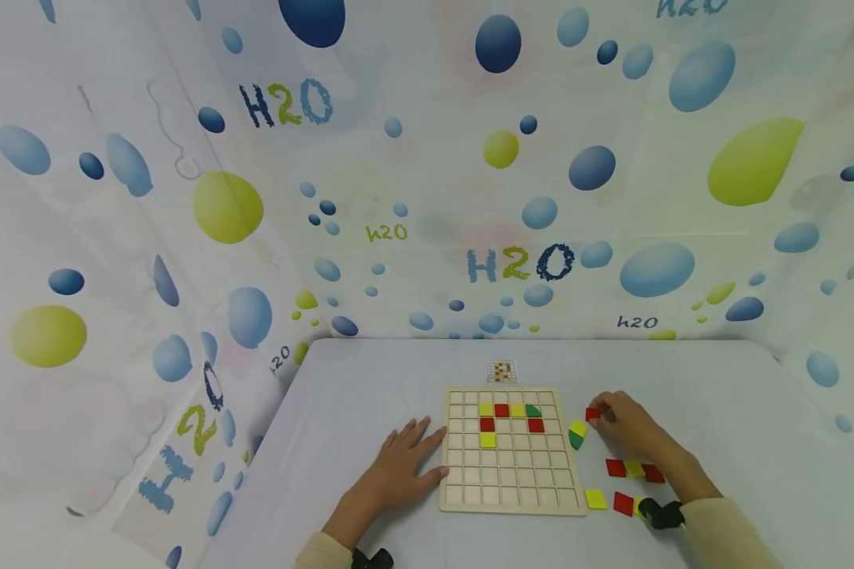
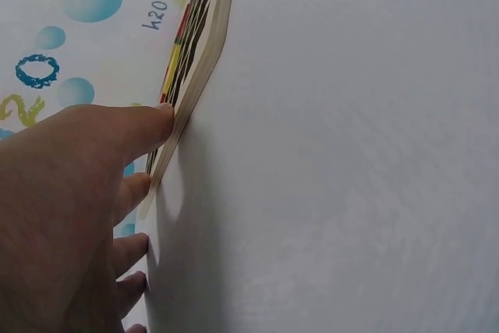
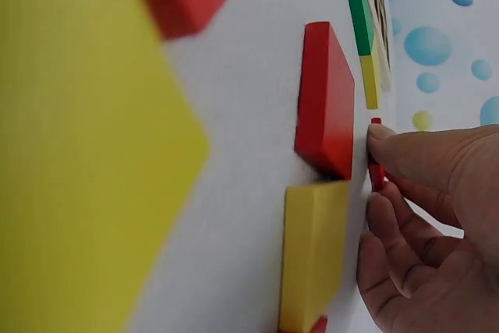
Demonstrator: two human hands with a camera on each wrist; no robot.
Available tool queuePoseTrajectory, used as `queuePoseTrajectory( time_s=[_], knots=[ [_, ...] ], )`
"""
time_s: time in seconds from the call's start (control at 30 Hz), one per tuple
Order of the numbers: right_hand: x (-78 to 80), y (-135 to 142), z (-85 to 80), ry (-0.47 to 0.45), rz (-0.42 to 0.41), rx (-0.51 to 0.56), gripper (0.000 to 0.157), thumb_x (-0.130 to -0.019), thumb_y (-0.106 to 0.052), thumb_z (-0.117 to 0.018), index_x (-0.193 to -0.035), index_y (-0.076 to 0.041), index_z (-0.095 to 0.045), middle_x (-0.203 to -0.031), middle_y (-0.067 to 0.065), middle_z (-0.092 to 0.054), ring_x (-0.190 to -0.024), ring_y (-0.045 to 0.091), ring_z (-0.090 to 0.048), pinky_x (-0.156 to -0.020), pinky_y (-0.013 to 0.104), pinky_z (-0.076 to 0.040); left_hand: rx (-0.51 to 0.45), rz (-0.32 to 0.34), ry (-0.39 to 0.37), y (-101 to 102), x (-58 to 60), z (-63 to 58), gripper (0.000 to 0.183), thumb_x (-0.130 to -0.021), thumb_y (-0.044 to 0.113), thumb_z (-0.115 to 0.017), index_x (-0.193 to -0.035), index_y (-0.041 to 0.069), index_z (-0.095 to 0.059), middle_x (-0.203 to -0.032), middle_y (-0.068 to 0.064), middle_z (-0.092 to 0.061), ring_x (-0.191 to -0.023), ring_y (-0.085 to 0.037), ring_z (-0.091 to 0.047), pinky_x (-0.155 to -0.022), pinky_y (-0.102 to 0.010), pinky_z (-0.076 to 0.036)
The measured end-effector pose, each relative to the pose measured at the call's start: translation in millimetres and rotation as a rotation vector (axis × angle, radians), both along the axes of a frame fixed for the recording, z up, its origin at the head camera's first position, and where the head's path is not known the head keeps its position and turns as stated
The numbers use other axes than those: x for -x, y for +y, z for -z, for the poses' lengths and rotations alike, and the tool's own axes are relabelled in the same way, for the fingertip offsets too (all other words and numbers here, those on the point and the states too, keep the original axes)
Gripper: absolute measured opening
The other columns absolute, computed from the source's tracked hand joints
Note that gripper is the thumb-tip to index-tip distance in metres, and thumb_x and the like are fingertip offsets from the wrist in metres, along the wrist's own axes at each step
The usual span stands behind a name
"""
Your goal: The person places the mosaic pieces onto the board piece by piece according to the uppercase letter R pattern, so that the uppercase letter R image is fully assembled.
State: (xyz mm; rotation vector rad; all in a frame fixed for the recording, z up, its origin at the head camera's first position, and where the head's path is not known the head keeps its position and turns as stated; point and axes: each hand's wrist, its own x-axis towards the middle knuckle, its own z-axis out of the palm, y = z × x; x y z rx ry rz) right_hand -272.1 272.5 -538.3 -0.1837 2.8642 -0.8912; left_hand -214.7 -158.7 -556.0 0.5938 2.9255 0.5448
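Observation:
A square wooden grid board (image 1: pixel 512 510) lies on the table, with several coloured tiles in its upper cells: yellow, red and a rounded green one (image 1: pixel 533 411). At the board's left edge my left hand (image 1: pixel 401 468) rests with spread fingers, thumb and fingertip right at the rim. To the right of the board, my right hand (image 1: pixel 629 427) pinches a small red tile (image 3: pixel 376 168) between thumb and fingers, close over the table. Just beside it lie a yellow tile (image 1: pixel 579 427) and a green tile (image 1: pixel 576 441), touching each other.
Below the right hand is a row of red, yellow (image 1: pixel 634 469) and red tiles. Nearer lie a yellow tile (image 1: pixel 595 499) and a red tile (image 1: pixel 623 503), plus a yellow one partly behind the wrist camera (image 1: pixel 662 514). A small patterned card (image 1: pixel 501 371) sits beyond the board.

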Motion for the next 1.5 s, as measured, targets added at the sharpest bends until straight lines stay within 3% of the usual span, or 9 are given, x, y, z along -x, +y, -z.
queuePoseTrajectory(
  time_s=[0.23, 0.47, 0.7, 1.0, 1.13, 1.5],
  knots=[
    [8.2, -12, 0.1, 0.014, 0.042, 0.016, 0.03, -0.098, -0.012, -0.072, -0.123, 0.002, -0.064, -0.113, 0.018, -0.061, -0.104, 0.032, -0.059, -0.101, 0.056, -0.056, -0.004, -0.003, -0.009, -1, -0.5, -0.6, 0.071, -0.103, 0.063, -0.053, -0.164, 0.031, -0.041, -0.173, -0.007, -0.032, -0.161, -0.035, -0.025, -0.127, -0.064, -0.022],
    [15.6, -36, 0.7, 0.004, 0.065, 0.058, 0.032, -0.098, -0.015, -0.074, -0.124, 0.001, -0.065, -0.117, 0.018, -0.06, -0.103, 0.029, -0.059, -0.096, 0.05, -0.059, -0.012, -0.003, -0.001, 0, -1.1, -1.3, 0.07, -0.102, 0.062, -0.054, -0.163, 0.03, -0.042, -0.172, -0.007, -0.033, -0.161, -0.035, -0.026, -0.127, -0.065, -0.022],
    [7.6, -73, -6.8, 0.054, -0.024, 0.096, 0.026, -0.099, -0.015, -0.073, -0.12, -0.002, -0.067, -0.113, 0.012, -0.061, -0.101, 0.026, -0.059, -0.089, 0.046, -0.058, -0.008, -0.001, 0.001, 0, -0.8, -0.2, 0.07, -0.102, 0.062, -0.054, -0.164, 0.031, -0.042, -0.172, -0.007, -0.033, -0.161, -0.035, -0.026, -0.127, -0.065, -0.022],
    [-5.8, -116, -3.5, 0.137, -0.141, 0.005, 0.022, -0.095, -0.015, -0.08, -0.112, -0.008, -0.069, -0.101, 0.004, -0.06, -0.089, 0.017, -0.054, -0.081, 0.039, -0.052, -0.011, 0.002, 0.006, 0, -1.5, -0.9, 0.07, -0.102, 0.062, -0.054, -0.163, 0.031, -0.042, -0.172, -0.007, -0.033, -0.161, -0.035, -0.026, -0.127, -0.065, -0.022],
    [-11.4, -128, -2.3, 0.159, -0.175, 0.009, 0.022, -0.092, -0.013, -0.083, -0.107, -0.011, -0.067, -0.094, 0.0, -0.058, -0.085, 0.016, -0.052, -0.077, 0.038, -0.048, -0.018, 0.007, 0.009, 0, -1.4, -1.8, 0.07, -0.103, 0.062, -0.054, -0.163, 0.031, -0.042, -0.172, -0.008, -0.033, -0.161, -0.035, -0.026, -0.127, -0.064, -0.022],
    [-22.0, -142, -2.6, 0.169, -0.219, 0.003, 0.018, -0.09, -0.017, -0.085, -0.093, -0.024, -0.068, -0.096, -0.007, -0.06, -0.096, 0.016, -0.052, -0.083, 0.041, -0.044, -0.013, 0.002, -0.001, -1, -2.0, -0.8, 0.07, -0.103, 0.062, -0.054, -0.164, 0.031, -0.041, -0.172, -0.007, -0.033, -0.161, -0.035, -0.026, -0.128, -0.064, -0.021]
  ],
)
